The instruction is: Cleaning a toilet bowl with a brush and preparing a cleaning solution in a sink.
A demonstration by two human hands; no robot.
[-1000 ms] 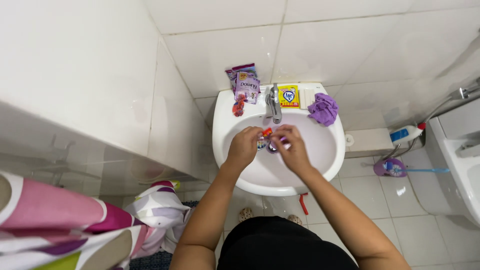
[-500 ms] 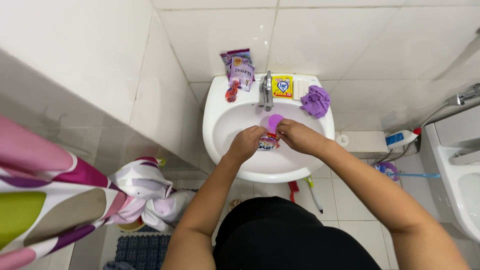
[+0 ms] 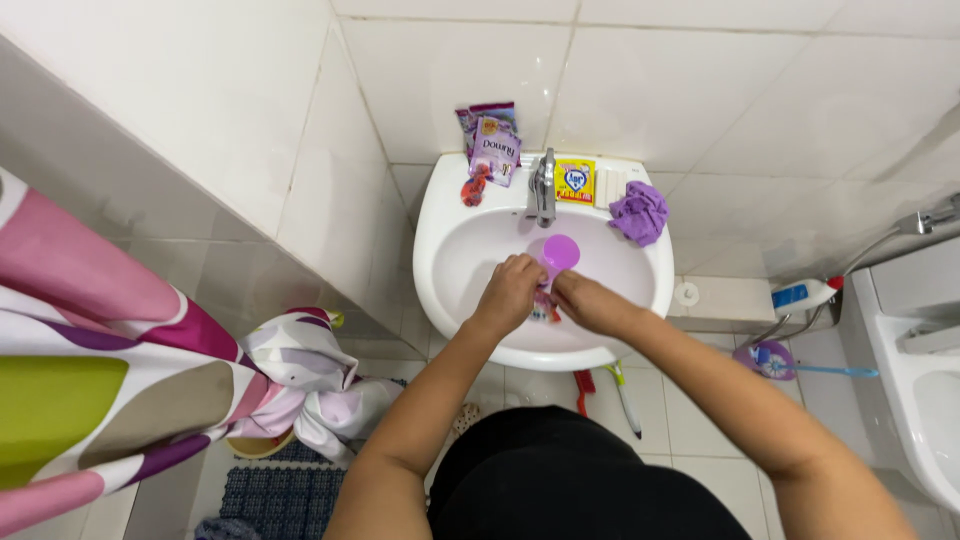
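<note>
The sink (image 3: 440,240) is white, the cup (image 3: 559,254) in it purple. On the rim lie a purple cloth (image 3: 639,212), a yellow packet (image 3: 575,181) and purple sachets (image 3: 490,140). The curtain (image 3: 110,360) shows pink, green, white and purple patches. The mat (image 3: 280,495) is blue.

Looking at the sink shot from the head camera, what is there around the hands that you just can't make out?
- Small item between the left hand and right hand: mostly covered by the fingers, too small to identify.
- How the purple cup is gripped: hidden by both hands.
- Whether water runs from the tap: too fine to see.
- Toilet: cut off by the right edge.
- Person's lower body: cut off by the bottom edge.
</note>
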